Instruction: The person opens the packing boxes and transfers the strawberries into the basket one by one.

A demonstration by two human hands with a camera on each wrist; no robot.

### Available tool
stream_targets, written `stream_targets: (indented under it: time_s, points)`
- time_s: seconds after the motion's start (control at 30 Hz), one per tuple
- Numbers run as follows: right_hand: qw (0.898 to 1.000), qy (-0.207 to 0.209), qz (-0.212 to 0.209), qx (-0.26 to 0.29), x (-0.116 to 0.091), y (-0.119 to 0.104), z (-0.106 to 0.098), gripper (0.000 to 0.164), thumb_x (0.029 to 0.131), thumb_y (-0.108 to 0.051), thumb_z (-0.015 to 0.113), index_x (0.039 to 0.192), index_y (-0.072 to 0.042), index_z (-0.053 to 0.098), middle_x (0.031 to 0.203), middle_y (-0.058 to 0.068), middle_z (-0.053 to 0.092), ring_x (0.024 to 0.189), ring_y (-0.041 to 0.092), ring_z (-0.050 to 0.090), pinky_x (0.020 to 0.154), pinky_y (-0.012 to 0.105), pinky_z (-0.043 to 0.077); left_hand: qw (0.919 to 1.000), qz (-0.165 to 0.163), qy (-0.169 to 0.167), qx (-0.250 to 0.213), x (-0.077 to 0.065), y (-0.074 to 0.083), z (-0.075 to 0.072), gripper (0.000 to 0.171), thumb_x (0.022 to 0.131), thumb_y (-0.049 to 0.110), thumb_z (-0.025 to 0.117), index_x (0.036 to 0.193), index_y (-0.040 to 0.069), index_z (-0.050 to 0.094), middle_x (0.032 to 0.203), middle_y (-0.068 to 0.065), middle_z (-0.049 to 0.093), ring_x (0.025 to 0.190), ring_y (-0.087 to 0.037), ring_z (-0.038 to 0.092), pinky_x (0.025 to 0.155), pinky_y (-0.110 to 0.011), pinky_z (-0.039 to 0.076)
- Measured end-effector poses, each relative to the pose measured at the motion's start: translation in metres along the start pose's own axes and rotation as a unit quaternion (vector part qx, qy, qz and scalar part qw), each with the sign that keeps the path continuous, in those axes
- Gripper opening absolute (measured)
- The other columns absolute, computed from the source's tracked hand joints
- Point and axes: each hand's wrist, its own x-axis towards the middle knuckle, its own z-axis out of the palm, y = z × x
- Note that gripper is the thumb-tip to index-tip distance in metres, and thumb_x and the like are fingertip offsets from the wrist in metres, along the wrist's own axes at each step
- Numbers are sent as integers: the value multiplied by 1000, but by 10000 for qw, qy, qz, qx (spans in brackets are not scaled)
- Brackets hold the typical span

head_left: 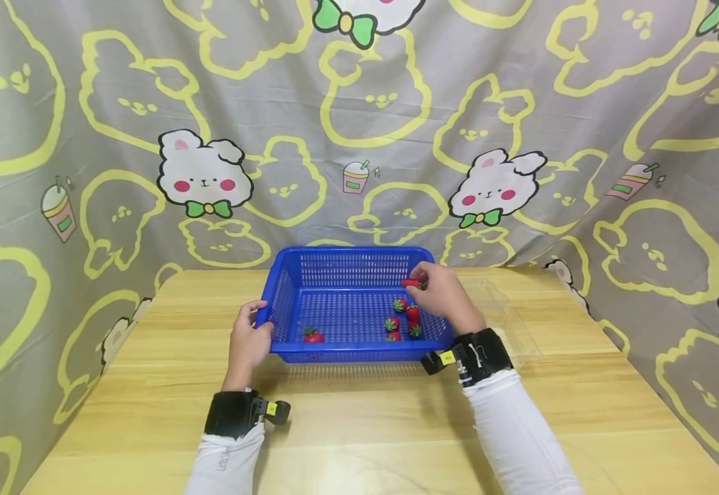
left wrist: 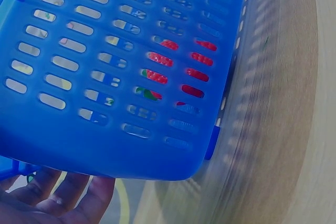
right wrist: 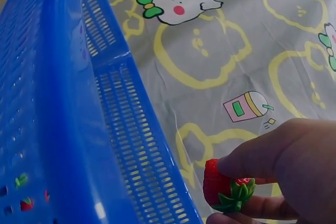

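A blue plastic basket (head_left: 353, 347) with slotted walls is in front of me. My left hand (head_left: 251, 344) grips its left rim; in the left wrist view the fingers (left wrist: 97, 195) curl at the basket's edge. Over the basket's right side, my right hand (head_left: 443, 292) pinches a red strawberry (right wrist: 216, 184) with a green leafy cap between thumb and fingers. Several strawberries (head_left: 412, 313) lie clustered at the right inside the basket. A single strawberry (head_left: 313, 337) lies at its front left, and red shows through the slots in the left wrist view.
The basket is over a light wooden table (head_left: 347, 426). To the right of it lies a faint, see-through plastic item (head_left: 511, 320), its shape hard to make out. A grey patterned curtain (head_left: 359, 124) hangs behind and along both sides of the table.
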Motion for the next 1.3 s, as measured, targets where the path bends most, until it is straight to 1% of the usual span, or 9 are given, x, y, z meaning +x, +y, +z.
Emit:
stream_targets:
  time_s: [0.2,0.33,0.5,0.73,1.0,1.3]
  points:
    - [9999,-71,-78,-32,5,-7,5,21,80,-20,68,94,-7,59,89,8,60,76,20,56,67,35,49,10000,39,-1,-16,0,-1,-1,42,88,5,41,130,12,38,136,-20,38,118,-39,41,94,-54,36]
    - [9998,-135,-32,-131,8,-9,9,20,80,-21,67,93,-9,59,87,7,60,73,20,54,65,33,48,10000,20,-44,-40,0,0,-1,43,88,5,41,130,12,38,137,-20,38,118,-39,41,93,-55,36]
    - [9997,-216,-11,-105,9,-11,13,19,80,-21,67,93,-9,60,87,7,60,71,20,54,63,33,48,10000,-25,-79,-49,-1,1,0,43,88,5,41,130,12,38,137,-20,37,119,-40,40,94,-55,35]
    - [9996,-268,-74,-89,14,-16,15,19,80,-22,67,92,-9,60,86,6,59,74,20,54,65,33,48,9999,-53,-77,-68,0,2,-1,42,89,6,41,130,12,38,137,-19,37,119,-39,40,93,-55,36]
    - [9991,-409,87,-29,18,-22,19,18,81,-22,67,93,-10,59,85,5,59,72,20,54,61,32,48,10000,-45,-31,-83,0,1,-1,42,88,6,41,129,13,39,136,-19,38,117,-39,42,93,-55,37]
    - [9989,-444,138,-25,20,-23,26,21,82,-23,66,96,-9,59,90,7,58,78,21,54,68,34,48,9999,-84,-52,-91,1,1,-1,42,88,6,41,129,13,39,136,-19,38,116,-38,43,93,-54,37]
